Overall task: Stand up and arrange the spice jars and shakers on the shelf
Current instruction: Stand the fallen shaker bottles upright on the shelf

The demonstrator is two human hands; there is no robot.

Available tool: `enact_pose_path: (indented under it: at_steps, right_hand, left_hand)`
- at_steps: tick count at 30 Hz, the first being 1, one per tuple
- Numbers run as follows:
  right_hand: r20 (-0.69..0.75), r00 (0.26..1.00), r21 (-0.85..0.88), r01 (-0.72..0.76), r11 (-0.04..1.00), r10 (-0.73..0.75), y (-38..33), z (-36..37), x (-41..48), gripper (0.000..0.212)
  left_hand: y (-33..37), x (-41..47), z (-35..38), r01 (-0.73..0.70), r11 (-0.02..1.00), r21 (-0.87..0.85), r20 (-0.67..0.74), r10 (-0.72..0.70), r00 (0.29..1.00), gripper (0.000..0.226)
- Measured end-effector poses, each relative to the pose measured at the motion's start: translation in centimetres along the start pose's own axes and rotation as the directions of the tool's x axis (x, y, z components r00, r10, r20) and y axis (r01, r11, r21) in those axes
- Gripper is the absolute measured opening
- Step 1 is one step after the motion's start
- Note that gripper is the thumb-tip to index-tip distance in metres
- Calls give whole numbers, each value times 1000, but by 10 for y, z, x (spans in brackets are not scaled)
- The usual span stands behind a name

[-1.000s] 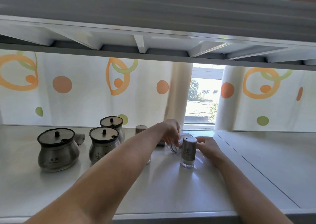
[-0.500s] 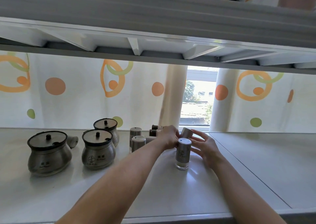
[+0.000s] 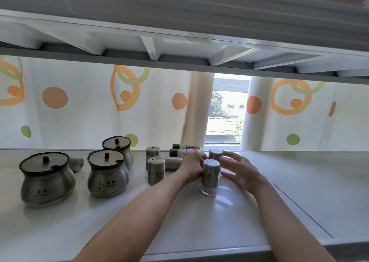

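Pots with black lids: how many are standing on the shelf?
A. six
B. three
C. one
B: three pots stand upright on the left part of the shelf. The biggest is furthest left, and a third stands behind.

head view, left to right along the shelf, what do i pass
large round steel jar with dark lid → small steel shaker lying on its side → second round steel jar → upright labelled steel shaker → left hand → steel shaker with clear glass base → right hand
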State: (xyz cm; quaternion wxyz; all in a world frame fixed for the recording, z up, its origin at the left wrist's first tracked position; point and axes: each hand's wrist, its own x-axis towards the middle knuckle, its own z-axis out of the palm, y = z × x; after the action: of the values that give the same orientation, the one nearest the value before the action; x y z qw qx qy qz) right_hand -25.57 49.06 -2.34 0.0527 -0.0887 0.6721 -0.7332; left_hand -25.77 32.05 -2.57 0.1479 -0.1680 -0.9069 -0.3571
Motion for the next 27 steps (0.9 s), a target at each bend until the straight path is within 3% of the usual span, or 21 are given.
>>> enact_pose_path:
  at_steps: [4, 6, 10, 13, 20, 27]
  right_hand:
    - [-53, 999, -91, 2, 996, -7, -2, 0, 4, 54]
    - [-67, 998, -86, 14, 996, -19, 0, 0, 5, 54]
    - [-124, 992, 0, -1, 1000, 1, 3, 3, 10, 54]
    - [-159, 987, -21, -6, 1000, 2, 3, 6, 15, 50]
    - [-210, 978, -63, 4, 998, -17, 3, 10, 23, 44]
    - [-218, 975, -25, -35, 999, 29, 6, 6, 32, 47]
  left_hand:
    - [3, -2, -18, -8, 1000, 16, -58, 9, 998, 20]
    - [5, -1, -29, 29, 984, 173, -95, -13, 995, 28]
    - [5, 2, -39, 148, 865, 479, 34, -187, 982, 51]
    - [5, 3, -35, 152, 820, 552, 33, -204, 978, 39]
    - [4, 10, -29, 208, 777, 594, -40, -230, 972, 30]
    - [4, 14, -20, 220, 873, 436, -61, -215, 975, 28]
